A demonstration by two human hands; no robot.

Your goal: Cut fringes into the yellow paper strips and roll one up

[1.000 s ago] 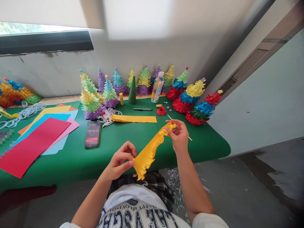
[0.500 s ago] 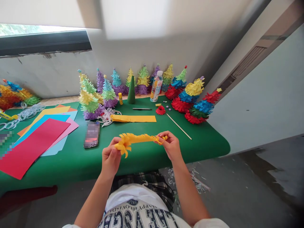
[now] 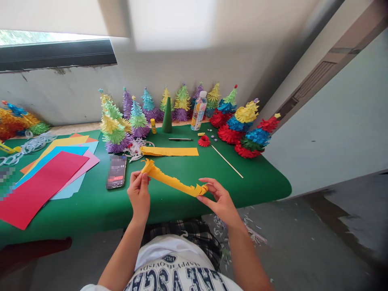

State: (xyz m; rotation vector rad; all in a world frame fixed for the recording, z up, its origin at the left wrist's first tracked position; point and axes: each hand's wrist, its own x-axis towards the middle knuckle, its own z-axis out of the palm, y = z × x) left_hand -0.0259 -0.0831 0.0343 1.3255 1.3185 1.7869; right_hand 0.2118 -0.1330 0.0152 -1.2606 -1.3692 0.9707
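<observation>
A fringed yellow paper strip hangs in the air between my hands, above the front of the green table. My left hand pinches its curled upper-left end between thumb and fingers. At the lower right end my right hand has its thumb and fingers parted around the strip's curled tip, with thumb and fingertips near or touching it. Behind the strip lies a flat yellow paper band. A phone rests left of my left hand.
Paper trees line the back, with a green cone, glue stick and bottle. Coloured sheets lie left. A red fringed ring, a pen and thin stick lie on the table.
The strip now slopes down to the right instead of lying nearly level. Its left end has risen; my right hand has lowered and its fingers have spread. The phone's screen looks brighter.
</observation>
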